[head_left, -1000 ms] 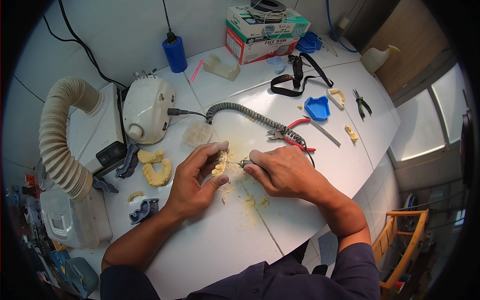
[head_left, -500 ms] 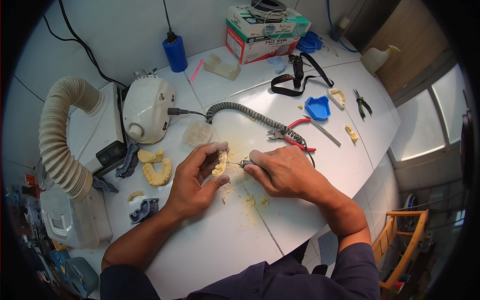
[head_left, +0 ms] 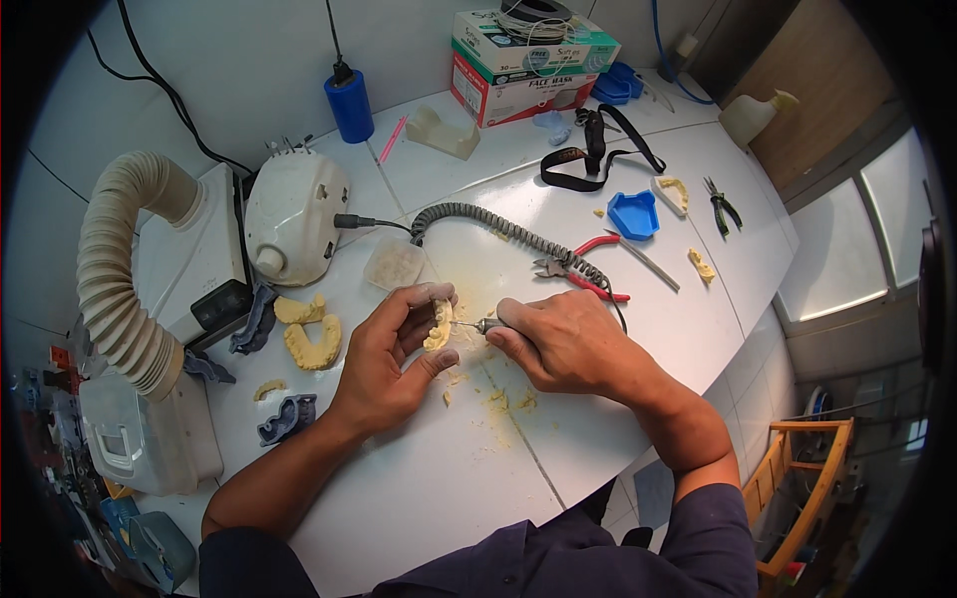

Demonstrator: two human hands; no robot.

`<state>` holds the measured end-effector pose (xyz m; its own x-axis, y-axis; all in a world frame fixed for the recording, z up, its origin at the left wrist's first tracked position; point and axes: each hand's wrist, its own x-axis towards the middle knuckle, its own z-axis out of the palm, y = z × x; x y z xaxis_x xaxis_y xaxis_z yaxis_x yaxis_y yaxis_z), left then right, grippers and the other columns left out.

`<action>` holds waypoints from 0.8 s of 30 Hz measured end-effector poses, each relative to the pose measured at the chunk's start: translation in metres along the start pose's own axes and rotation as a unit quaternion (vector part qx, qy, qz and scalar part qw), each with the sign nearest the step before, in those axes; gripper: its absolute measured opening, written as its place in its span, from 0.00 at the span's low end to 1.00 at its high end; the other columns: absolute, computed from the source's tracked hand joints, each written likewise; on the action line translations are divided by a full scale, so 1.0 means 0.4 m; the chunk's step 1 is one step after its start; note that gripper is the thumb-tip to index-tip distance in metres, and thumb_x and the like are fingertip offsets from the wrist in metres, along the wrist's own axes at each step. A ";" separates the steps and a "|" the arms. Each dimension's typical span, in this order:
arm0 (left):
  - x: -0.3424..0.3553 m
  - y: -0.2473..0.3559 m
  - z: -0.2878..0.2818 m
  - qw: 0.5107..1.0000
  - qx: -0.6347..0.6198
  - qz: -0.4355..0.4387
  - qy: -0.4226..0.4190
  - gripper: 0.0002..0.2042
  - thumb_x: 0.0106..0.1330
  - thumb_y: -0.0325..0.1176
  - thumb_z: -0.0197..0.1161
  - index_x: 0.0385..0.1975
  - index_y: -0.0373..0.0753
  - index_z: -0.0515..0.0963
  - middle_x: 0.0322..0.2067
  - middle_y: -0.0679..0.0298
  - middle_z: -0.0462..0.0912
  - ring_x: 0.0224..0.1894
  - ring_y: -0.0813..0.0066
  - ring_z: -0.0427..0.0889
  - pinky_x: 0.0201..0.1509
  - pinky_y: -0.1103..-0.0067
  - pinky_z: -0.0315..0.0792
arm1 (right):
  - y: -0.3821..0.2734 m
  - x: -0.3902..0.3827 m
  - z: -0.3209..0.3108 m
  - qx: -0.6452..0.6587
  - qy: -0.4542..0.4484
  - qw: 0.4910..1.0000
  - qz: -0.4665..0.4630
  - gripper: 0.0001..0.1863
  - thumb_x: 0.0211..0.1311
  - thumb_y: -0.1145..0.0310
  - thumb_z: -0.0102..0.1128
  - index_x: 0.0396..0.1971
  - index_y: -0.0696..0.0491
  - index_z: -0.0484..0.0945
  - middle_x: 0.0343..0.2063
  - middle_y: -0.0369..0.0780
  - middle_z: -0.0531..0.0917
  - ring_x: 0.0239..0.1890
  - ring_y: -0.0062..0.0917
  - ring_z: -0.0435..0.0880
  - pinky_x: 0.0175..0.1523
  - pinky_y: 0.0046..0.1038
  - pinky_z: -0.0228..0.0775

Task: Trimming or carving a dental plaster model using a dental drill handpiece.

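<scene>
My left hand (head_left: 389, 359) grips a small yellow plaster tooth cast (head_left: 439, 326) just above the white table (head_left: 429, 498). My right hand (head_left: 563, 344) holds a slim rotary handpiece (head_left: 486, 326) like a pen, its thin bur touching the cast's right side. A grey coiled cord (head_left: 498, 231) runs from the handpiece back to a white motor unit (head_left: 294, 214). Yellow dust and chips (head_left: 498, 399) lie on the table under both hands.
More yellow casts (head_left: 311, 344) and grey articulator pieces (head_left: 287, 417) lie at the left beside a ribbed suction hose (head_left: 115, 269). Red-handled pliers (head_left: 583, 269), a blue tray (head_left: 633, 214), small cutters (head_left: 720, 204), a black strap (head_left: 593, 149), stacked boxes (head_left: 528, 60) and a blue cylinder (head_left: 349, 105) sit farther back.
</scene>
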<state>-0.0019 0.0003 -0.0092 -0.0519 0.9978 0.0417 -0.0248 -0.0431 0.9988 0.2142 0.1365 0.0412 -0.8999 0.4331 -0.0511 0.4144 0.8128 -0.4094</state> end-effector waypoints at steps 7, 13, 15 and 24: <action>0.001 0.001 0.001 1.000 -0.005 0.008 -0.003 0.30 0.71 0.18 0.67 0.72 0.30 0.64 0.67 0.49 0.75 0.74 0.64 0.73 0.82 0.68 0.65 | 0.002 -0.001 0.003 0.001 0.013 1.000 0.002 0.23 0.82 0.50 0.51 0.36 0.56 0.79 0.18 0.50 0.81 0.25 0.52 0.85 0.32 0.51 0.73; 0.001 0.002 0.001 1.000 -0.011 0.011 0.001 0.30 0.71 0.17 0.68 0.71 0.31 0.64 0.67 0.49 0.75 0.74 0.64 0.73 0.82 0.68 0.66 | 0.003 0.000 0.001 0.001 -0.001 1.000 -0.005 0.23 0.81 0.50 0.51 0.35 0.55 0.79 0.17 0.50 0.81 0.25 0.52 0.84 0.32 0.51 0.72; 0.001 0.003 0.001 1.000 -0.008 0.007 -0.002 0.30 0.71 0.17 0.68 0.71 0.31 0.64 0.67 0.49 0.75 0.74 0.64 0.73 0.82 0.68 0.66 | 0.001 -0.001 -0.001 -0.002 -0.005 1.000 -0.007 0.23 0.81 0.50 0.51 0.35 0.55 0.79 0.17 0.50 0.81 0.24 0.53 0.84 0.32 0.51 0.72; 0.001 0.004 0.002 1.000 -0.019 0.001 -0.002 0.31 0.70 0.17 0.69 0.71 0.32 0.64 0.67 0.50 0.75 0.74 0.65 0.73 0.82 0.69 0.66 | 0.003 -0.002 0.003 0.009 0.000 1.000 -0.014 0.23 0.82 0.50 0.51 0.34 0.55 0.78 0.17 0.50 0.81 0.24 0.54 0.83 0.32 0.52 0.71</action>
<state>-0.0012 0.0007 -0.0075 -0.0490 0.9978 0.0447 -0.0635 -0.0478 0.9968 0.2152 0.1366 0.0397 -0.9114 0.4096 -0.0393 0.3859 0.8177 -0.4271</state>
